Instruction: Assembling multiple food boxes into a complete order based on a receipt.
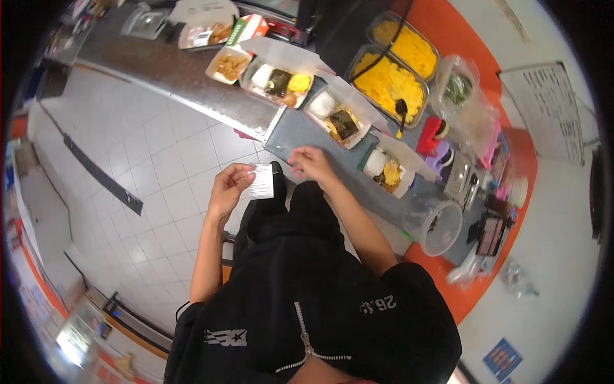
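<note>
My left hand [229, 187] pinches a small white printed slip [261, 182] by its left edge, thumb and fingers closed on it. A short way to the right, my right hand [311, 164] hovers with loosely bent fingers apart and nothing visible in them. It is nearest to the counter edge. Along the counter stand open food boxes: one with rice, seaweed and yellow egg [279, 83], another with rice and a dark seaweed sheet [341, 120], and a third with rice, egg and brown food [385, 170].
Trays of yellow egg [391, 86] stand behind the boxes, with a black spoon [401, 109] in one. Tape dispensers [433, 136] and a clear plastic tub [441, 225] are to the right. A steel counter [173, 73] extends left above a tiled floor [153, 166].
</note>
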Tool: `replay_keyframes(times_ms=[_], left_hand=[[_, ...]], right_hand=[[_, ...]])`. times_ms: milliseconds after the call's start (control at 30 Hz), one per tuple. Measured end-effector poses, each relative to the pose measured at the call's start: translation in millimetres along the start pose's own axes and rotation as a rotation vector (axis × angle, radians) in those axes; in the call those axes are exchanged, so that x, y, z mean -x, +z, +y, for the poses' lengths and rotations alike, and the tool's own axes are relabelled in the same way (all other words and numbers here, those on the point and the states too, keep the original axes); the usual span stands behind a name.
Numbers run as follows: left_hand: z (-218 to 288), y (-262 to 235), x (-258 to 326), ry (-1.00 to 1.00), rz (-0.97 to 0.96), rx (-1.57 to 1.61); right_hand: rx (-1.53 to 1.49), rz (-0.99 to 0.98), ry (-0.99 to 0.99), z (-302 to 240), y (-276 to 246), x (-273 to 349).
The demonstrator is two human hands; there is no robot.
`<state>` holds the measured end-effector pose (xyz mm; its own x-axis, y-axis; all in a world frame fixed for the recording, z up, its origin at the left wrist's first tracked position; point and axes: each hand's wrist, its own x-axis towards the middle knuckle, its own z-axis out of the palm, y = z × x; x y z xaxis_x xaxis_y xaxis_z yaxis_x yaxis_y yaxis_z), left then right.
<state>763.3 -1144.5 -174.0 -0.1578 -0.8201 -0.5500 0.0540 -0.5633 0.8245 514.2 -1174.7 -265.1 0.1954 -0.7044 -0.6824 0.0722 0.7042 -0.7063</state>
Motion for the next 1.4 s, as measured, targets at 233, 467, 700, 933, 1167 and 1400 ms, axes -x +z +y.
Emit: replay_keyframes(times_ms=[233, 467, 700, 933, 1167, 1400], left_hand=[[-24.6, 48.0, -74.0, 0.054, -0.292, -0.219], [-53.9, 127.1, -95.6, 0.222, -0.498, -0.2], [-81.9, 151.8, -107.6, 0.581, -0.241, -0.748], [-115.5, 140.0, -117.9, 0.812, -0.084, -1.041], [-104.5, 153.0, -107.1, 0.667, 0.05, -1.193], [-115.2, 154.7, -117.9, 0.808, -0.047, -1.228]], right_hand=[[-0.166, 0.299, 0.019, 28.3, -24.4, 55.6], [-0.268, 0.304, -0.357, 80.2, -36.2, 86.7], [0.497, 1.032, -0.345, 95.6, -108.4, 124.1], [0.939, 1.387, 0.113, 65.6, -241.6, 139.6], [0.875, 1.141, 0.223, 82.1, -292.3, 110.3], [1.072, 1.128, 0.133, 135.3, -358.1, 88.3]])
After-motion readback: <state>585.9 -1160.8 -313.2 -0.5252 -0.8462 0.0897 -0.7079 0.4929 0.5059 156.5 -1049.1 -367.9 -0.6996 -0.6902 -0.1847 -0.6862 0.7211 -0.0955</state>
